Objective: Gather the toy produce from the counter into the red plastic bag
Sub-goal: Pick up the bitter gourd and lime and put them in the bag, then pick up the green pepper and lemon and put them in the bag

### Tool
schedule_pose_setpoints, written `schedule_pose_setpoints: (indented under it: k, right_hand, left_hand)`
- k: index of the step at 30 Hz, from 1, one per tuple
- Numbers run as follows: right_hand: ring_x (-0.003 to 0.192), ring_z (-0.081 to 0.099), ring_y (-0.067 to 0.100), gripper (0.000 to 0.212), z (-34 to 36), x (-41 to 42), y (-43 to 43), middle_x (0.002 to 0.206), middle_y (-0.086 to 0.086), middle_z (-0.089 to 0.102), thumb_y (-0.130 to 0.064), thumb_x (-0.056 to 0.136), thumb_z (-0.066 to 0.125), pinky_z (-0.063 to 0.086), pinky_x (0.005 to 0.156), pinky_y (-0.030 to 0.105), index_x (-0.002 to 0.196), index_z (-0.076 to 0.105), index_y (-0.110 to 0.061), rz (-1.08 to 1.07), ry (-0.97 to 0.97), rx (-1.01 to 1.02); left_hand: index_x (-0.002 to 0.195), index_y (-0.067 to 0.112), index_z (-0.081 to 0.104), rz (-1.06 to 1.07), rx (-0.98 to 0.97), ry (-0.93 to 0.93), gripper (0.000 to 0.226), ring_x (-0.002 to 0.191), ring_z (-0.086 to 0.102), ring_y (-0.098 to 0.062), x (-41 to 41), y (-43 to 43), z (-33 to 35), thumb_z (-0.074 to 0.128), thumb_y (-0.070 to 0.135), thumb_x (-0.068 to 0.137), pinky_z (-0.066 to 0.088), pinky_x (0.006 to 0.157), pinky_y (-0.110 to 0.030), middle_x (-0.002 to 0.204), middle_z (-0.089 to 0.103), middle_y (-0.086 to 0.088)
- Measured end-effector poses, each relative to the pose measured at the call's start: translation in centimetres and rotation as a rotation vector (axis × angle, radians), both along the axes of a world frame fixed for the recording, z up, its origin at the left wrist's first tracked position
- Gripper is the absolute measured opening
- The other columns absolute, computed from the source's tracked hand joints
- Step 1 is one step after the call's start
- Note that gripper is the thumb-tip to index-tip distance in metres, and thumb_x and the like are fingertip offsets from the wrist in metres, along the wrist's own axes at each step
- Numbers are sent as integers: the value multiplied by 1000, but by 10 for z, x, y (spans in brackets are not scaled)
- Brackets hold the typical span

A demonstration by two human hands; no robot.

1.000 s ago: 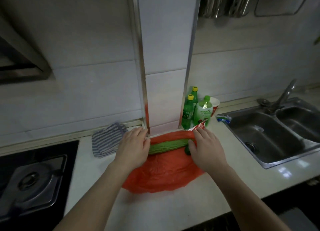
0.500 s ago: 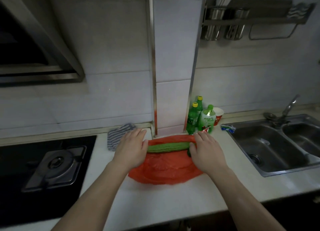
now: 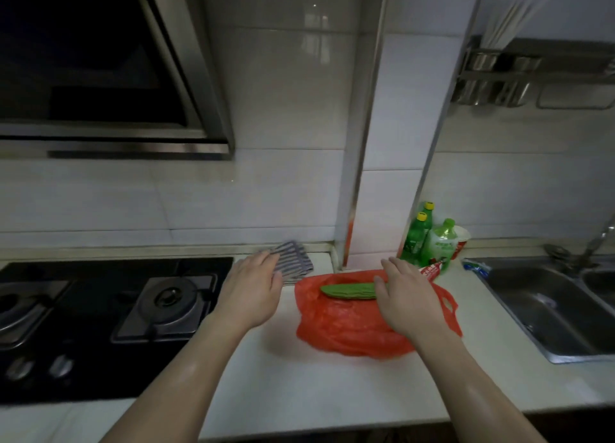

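Red plastic bag (image 3: pixel 352 329) lying crumpled on the white counter (image 3: pixel 299 392), toward the back edge, between hob and sink. Green toy bitter gourd (image 3: pixel 346 291) lying lengthwise at the bag's far, open end, on top of the red plastic; whether inside the mouth or merely resting on it cannot be told. Right hand (image 3: pixel 404 296) laid over the gourd's right end and the bag, fingers extended, thumb touching the gourd; a true grasp not discernible. Left hand (image 3: pixel 253 293) flat and wide open, clear of the bag, hovering over the counter beside the hob's (image 3: pixel 109 309) right edge, fingertips at the striped grey cloth (image 3: pixel 294 264) against the back wall. One bag handle loop (image 3: pixel 447 304) sticking out to the right. Behind the bag, at the back edge: two green bottles with yellow caps (image 3: pixel 416 234), a rounder green bottle (image 3: pixel 441 243), a red-and-white cup (image 3: pixel 462 239), and a red-and-white packet (image 3: pixel 431 271). Labels carrying print, too blurred to read. Sink (image 3: pixel 545 306) set into the right end.
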State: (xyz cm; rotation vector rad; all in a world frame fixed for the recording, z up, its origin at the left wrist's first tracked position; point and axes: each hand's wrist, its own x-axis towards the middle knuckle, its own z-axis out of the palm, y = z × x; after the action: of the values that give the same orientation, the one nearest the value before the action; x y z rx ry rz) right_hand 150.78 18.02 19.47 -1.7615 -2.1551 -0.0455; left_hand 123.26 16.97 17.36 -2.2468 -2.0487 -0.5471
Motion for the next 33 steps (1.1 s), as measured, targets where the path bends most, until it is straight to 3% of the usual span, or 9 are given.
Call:
schedule_pose_setpoints:
  k: [12, 17, 20, 24, 29, 33]
  right_hand:
    - [107, 54, 34, 39, -5, -137, -6, 114, 14, 62, -30, 90, 42, 44, 94, 42, 112, 61, -5, 130, 76, 36]
    - [108, 53, 31, 48, -4, -169, 12, 114, 11, 62, -36, 88, 30, 43, 95, 41, 113, 60, -8, 218, 75, 29]
    - [108, 55, 31, 48, -5, -184, 20, 114, 12, 64, -32, 87, 33, 36, 95, 36, 114, 61, -5, 265, 73, 25]
    - [109, 56, 32, 46, 1, -207, 23, 115, 14, 64, -29, 87, 36, 41, 95, 36, 115, 61, -3, 327, 63, -1]
    - [116, 52, 31, 58, 8, -251, 14, 123, 15, 60, -37, 90, 24, 35, 102, 35, 121, 58, -2, 406, 56, 0]
    - [114, 54, 34, 50, 7, -301, 1, 121, 18, 61, -32, 89, 35, 38, 102, 39, 118, 59, 1, 458, 54, -1]
  left_hand:
    - [137, 17, 50, 133, -39, -17, 59, 132, 44, -21, -130, -40, -1, 22, 42, 92, 33, 111, -42, 142, 51, -2]
    - [139, 18, 47, 207, -19, -27, 51, 133, 42, -19, -155, -47, 3, 30, 37, 96, 30, 113, -41, 143, 49, -1]
    - [139, 17, 48, 262, -6, -42, 48, 133, 42, -20, -164, -51, 8, 33, 36, 97, 30, 114, -40, 143, 49, -2]
    - [139, 16, 47, 333, 11, -61, 48, 135, 41, -20, -183, -62, 10, 36, 36, 97, 30, 114, -41, 144, 49, -4]
    - [141, 17, 46, 407, 6, -77, 60, 136, 40, -20, -223, -84, 11, 27, 43, 91, 30, 114, -42, 146, 47, -5]
    - [143, 17, 43, 449, 31, -90, 51, 138, 37, -20, -267, -112, 10, 34, 38, 97, 26, 116, -38, 149, 44, -5]
